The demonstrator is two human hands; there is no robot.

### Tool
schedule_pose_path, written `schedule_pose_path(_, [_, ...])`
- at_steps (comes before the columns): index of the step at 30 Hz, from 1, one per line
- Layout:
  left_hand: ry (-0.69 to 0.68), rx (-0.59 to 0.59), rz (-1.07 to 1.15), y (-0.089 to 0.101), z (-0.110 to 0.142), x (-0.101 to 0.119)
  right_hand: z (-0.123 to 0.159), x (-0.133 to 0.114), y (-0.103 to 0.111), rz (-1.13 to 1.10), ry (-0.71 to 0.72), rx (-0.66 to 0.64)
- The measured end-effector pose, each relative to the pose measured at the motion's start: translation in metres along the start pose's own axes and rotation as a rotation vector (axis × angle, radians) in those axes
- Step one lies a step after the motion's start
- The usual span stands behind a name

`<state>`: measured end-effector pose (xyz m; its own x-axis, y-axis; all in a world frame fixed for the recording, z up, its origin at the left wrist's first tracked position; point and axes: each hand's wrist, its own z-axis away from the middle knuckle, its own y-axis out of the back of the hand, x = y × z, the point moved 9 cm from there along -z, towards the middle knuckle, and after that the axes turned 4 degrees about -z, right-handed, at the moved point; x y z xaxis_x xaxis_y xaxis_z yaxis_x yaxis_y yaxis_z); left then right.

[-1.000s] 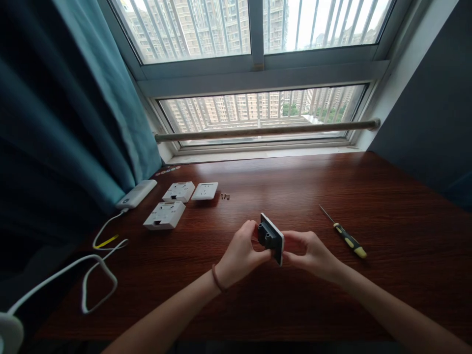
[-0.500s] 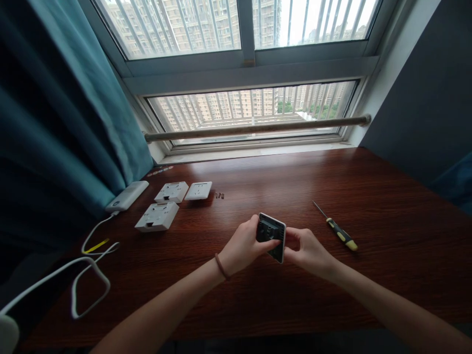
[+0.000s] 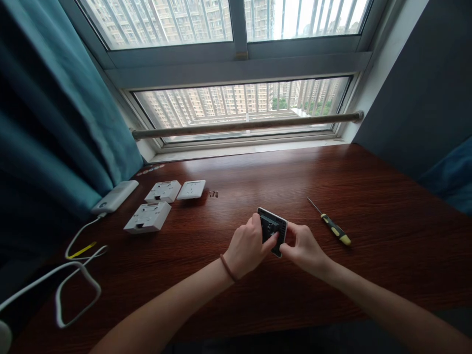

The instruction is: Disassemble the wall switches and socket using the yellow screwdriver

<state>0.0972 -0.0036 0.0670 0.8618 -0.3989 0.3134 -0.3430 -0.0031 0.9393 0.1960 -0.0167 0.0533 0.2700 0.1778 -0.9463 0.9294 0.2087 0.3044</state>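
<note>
Above the table, a wall socket panel (image 3: 269,222) is held tilted, its black back towards me and its white rim showing. My left hand (image 3: 248,244) grips it from the left, with the thumb across the black back. At the right edge, my right hand (image 3: 305,247) pinches the panel between thumb and fingers. The panel's white front is turned away from view. To the right lies a screwdriver (image 3: 334,228) with a black and yellow handle, its tip pointing away towards the window.
At the left stand two white mounting boxes (image 3: 148,218), another white socket panel (image 3: 191,189) and several small screws (image 3: 214,194). Beyond them are a white power strip (image 3: 115,196) with its cable (image 3: 96,297), a yellow strip (image 3: 81,250) and a curtain (image 3: 84,123).
My right thumb has come onto the panel's near edge, and the panel has turned slightly. My view has shifted a little, so the objects on the table appear further left.
</note>
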Motion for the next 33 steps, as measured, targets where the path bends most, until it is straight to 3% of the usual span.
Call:
schedule_pose_path(12, [-0.008, 0.009, 0.171, -0.008, 0.004, -0.014, 0.003, -0.009, -0.004, 0.138, 0.102, 0.068])
schedule_pose_path(20, [0.083, 0.068, 0.681, 0.000, -0.007, -0.031, 0.000, -0.025, -0.005, 0.247, 0.269, 0.080])
schedule_pose_path(24, [0.122, 0.039, 0.805, -0.006, -0.010, -0.035, -0.001, -0.026, -0.010, 0.215, 0.290, -0.010])
schedule_pose_path(29, [0.149, 0.072, 0.815, -0.005, -0.012, -0.037, 0.000, -0.038, -0.007, 0.154, 0.335, -0.005])
schedule_pose_path(33, [0.171, 0.107, 0.645, -0.002, -0.014, -0.032, -0.001, -0.040, -0.005, 0.165, 0.299, 0.032])
